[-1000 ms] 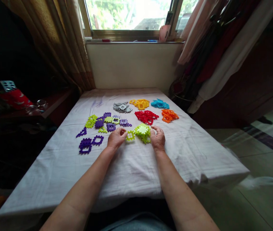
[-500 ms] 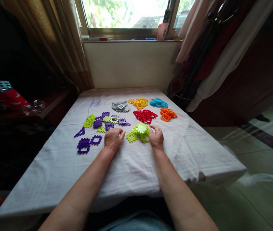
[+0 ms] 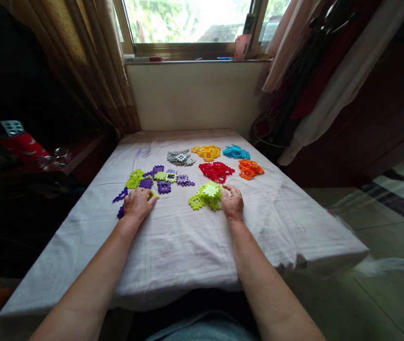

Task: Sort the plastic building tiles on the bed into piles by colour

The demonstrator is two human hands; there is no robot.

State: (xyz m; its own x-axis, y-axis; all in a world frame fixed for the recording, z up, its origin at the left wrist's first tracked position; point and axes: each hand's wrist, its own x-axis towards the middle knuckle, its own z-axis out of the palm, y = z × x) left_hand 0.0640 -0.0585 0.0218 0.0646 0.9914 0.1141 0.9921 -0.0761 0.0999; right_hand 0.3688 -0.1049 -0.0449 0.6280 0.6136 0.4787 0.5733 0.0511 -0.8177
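Observation:
My left hand (image 3: 138, 203) lies over the loose dark purple interlocking tiles at the left, covering most of them; one purple edge (image 3: 120, 211) shows beside it. Its fingers curve downward, with the thumb apart on the right. Just past the fingertips is a small lime triangle piece (image 3: 155, 194). My right hand (image 3: 233, 202) rests on its side against the right of a lime green pile of tiles (image 3: 209, 193), fingers loosely curved and thumb apart. Beyond the left hand spreads a flat arrangement of joined purple tiles (image 3: 164, 187) and lime tiles (image 3: 135, 178).
Sorted piles lie farther back: grey (image 3: 181, 158), yellow (image 3: 207, 152), blue (image 3: 236, 152), red (image 3: 216, 171) and orange (image 3: 251, 169). A white cloth (image 3: 188, 255) covers the table. Behind it are a wall and window; clothes (image 3: 316, 118) hang at the right.
My left hand has moved left, from beside the lime pile onto the loose purple tiles, hiding them. My right hand stays against the lime pile. The view has shifted slightly.

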